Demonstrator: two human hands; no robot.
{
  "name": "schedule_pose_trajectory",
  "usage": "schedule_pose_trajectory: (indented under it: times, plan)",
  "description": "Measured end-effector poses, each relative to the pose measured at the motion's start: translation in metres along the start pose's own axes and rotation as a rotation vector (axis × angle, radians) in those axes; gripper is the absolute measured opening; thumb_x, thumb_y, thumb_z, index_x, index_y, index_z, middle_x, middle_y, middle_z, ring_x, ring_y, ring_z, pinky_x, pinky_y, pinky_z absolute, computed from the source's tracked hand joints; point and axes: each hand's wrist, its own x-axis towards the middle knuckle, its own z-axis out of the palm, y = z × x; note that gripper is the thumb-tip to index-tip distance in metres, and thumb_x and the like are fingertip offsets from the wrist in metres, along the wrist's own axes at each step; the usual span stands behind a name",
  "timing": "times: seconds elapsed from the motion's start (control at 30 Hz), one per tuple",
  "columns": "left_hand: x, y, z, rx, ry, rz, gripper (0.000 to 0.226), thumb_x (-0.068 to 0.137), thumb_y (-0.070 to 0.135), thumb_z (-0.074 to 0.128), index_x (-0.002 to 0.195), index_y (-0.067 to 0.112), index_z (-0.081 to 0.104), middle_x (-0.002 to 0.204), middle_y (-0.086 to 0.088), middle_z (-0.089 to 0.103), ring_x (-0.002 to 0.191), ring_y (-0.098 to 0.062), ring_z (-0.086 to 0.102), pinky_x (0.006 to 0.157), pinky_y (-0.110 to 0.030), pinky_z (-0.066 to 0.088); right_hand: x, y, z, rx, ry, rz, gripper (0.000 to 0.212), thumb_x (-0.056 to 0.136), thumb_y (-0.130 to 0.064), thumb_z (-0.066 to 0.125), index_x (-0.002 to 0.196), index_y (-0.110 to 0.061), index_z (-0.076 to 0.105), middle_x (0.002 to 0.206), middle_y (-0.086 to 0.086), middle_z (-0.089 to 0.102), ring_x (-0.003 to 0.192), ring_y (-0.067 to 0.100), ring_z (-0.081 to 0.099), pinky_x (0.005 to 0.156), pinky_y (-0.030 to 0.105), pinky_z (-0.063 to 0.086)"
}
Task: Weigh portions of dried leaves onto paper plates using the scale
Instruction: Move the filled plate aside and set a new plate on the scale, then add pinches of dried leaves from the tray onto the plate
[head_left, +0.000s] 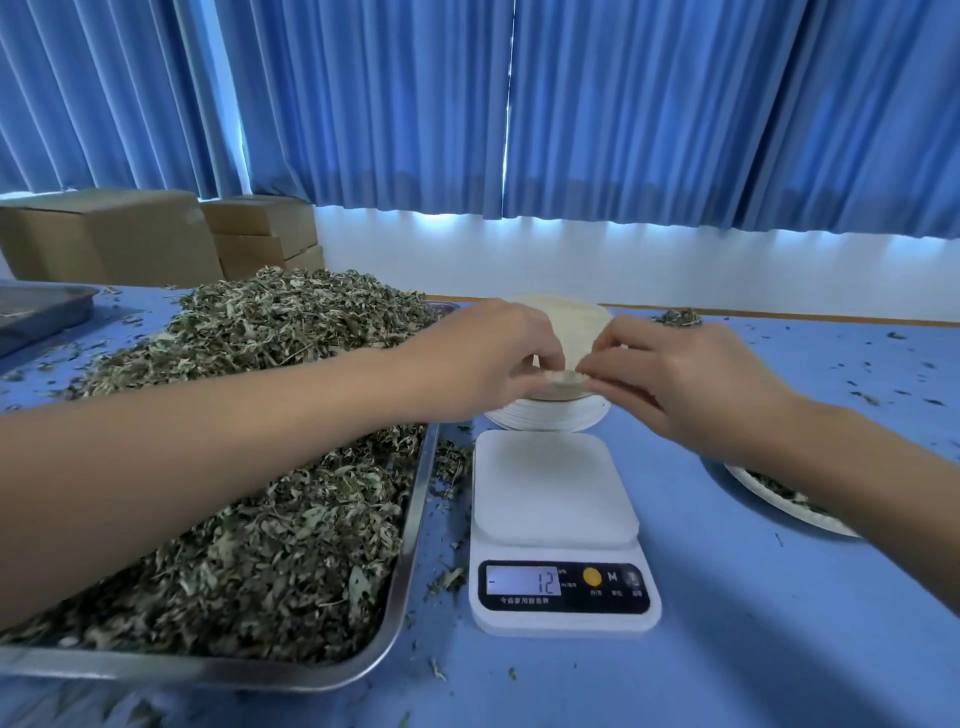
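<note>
Here we pinch the top plate (566, 322) with left hand (488, 353) and right hand (685, 374), seemingly to peel it off the stack (545, 415) just far of the scale (550, 488).

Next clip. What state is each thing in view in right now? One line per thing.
top paper plate: empty, near edge lifted off the stack
left hand: pinches that edge
right hand: pinches the same edge
plate stack: on the table behind the scale
scale: on, platform bare, display shows minus 12
tray: heaped with dried leaves
right-side plate: holds leaves, partly hidden by the arm
curtains: drawn
</note>
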Motion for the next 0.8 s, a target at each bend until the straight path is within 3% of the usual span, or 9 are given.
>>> schedule_pose_trajectory:
  times: [0.13,0.27,0.4,0.53,0.67,0.8]
  plan:
    - [-0.034,0.024,0.013,0.052,-0.046,0.085,0.021,0.095,0.035,0.060,0.109,0.023,0.070,0.105,0.006,0.065,0.100,-0.015,0.056,0.087,-0.039,0.045,-0.035,-0.032,-0.001,-0.026,0.012,-0.054,0.029,0.102,-0.031,0.052,0.102,-0.015,0.076,0.094,0.001,0.070,0.054,0.028,0.060,0.037,0.037,0.045]
    - [-0.060,0.042,0.023,0.068,-0.065,0.143,0.024,0.096,0.034,0.060,0.115,0.022,0.069,0.111,0.006,0.064,0.105,-0.015,0.055,0.091,-0.036,0.043,-0.061,-0.058,-0.002,0.021,0.032,-0.083,0.028,0.102,-0.031,0.053,0.104,-0.017,0.077,0.094,-0.002,0.071,0.055,0.020,0.060,0.037,0.033,0.044]
    - [-0.075,0.049,0.032,0.016,-0.121,0.132,0.024,0.097,0.034,0.058,0.116,0.023,0.069,0.113,0.008,0.063,0.107,-0.013,0.053,0.089,-0.030,0.037,-0.075,-0.074,0.004,0.114,0.034,-0.067,0.026,0.099,-0.030,0.056,0.105,-0.018,0.079,0.094,-0.004,0.072,0.055,0.017,0.061,0.037,0.031,0.045]
    - [-0.082,0.048,0.036,-0.017,-0.185,0.093,0.028,0.097,0.040,0.057,0.117,0.025,0.069,0.114,0.010,0.063,0.106,-0.011,0.052,0.094,-0.033,0.040,-0.081,-0.080,0.009,0.170,-0.012,-0.032,0.027,0.099,-0.033,0.056,0.108,-0.021,0.078,0.098,-0.006,0.070,0.057,0.014,0.060,0.040,0.032,0.047]
    - [-0.094,0.037,0.033,0.026,-0.098,-0.009,0.046,0.102,0.052,0.034,0.124,0.027,0.065,0.125,0.012,0.060,0.114,-0.007,0.051,0.099,-0.037,0.041,-0.082,-0.074,0.018,0.256,0.095,0.203,0.033,0.101,-0.041,0.050,0.100,-0.023,0.077,0.099,-0.010,0.066,0.052,0.008,0.053,0.046,0.033,0.049]
    - [-0.099,0.015,0.029,0.107,0.080,-0.361,0.035,0.103,0.034,0.035,0.129,0.031,0.058,0.127,0.012,0.058,0.118,-0.013,0.052,0.097,-0.047,0.041,-0.077,-0.049,0.031,0.363,0.226,0.575,0.037,0.104,-0.039,0.046,0.084,-0.022,0.072,0.083,-0.010,0.060,0.057,0.009,0.053,0.059,0.036,0.046]
